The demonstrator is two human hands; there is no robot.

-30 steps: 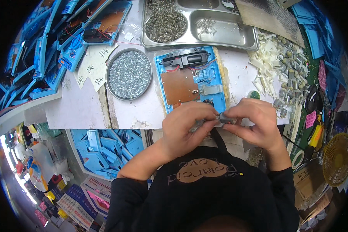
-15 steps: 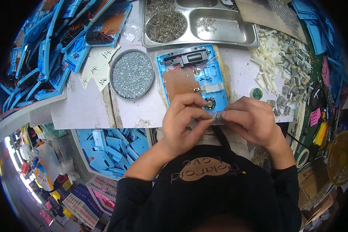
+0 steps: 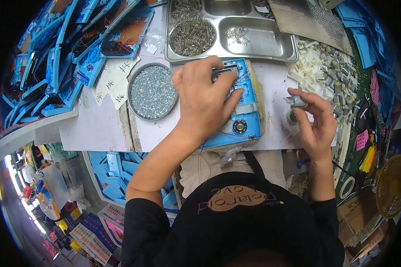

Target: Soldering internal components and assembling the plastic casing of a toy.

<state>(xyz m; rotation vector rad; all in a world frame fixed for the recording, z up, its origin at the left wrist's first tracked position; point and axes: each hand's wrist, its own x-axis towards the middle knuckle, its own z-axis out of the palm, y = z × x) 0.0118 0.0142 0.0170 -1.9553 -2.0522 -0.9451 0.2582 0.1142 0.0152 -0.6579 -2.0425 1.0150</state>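
A blue plastic casing (image 3: 249, 95) lies on the table in front of me, with a round speaker (image 3: 239, 127), thin wires and a black plastic part (image 3: 229, 70) in it. My left hand (image 3: 202, 93) reaches over its upper left side. The bent fingers close over the casing at the black part, hiding the brown board; the thumb stands a little apart. To the right of the casing, my right hand (image 3: 317, 118) pinches a small grey motor (image 3: 295, 102) in its raised fingertips. A clear plastic bag end (image 3: 230, 155) sticks out below the casing.
A round dish of small screws (image 3: 151, 91) stands at the left. Behind the casing is a metal compartment tray (image 3: 254, 54) with small metal parts. White pieces and grey motors (image 3: 338, 80) are heaped at the right. Stacked blue casings (image 3: 53, 66) crowd the far left.
My hands were together at the casing's near edge with the small motor. The left has moved up over the casing; the right has drawn away to the right, carrying the motor.
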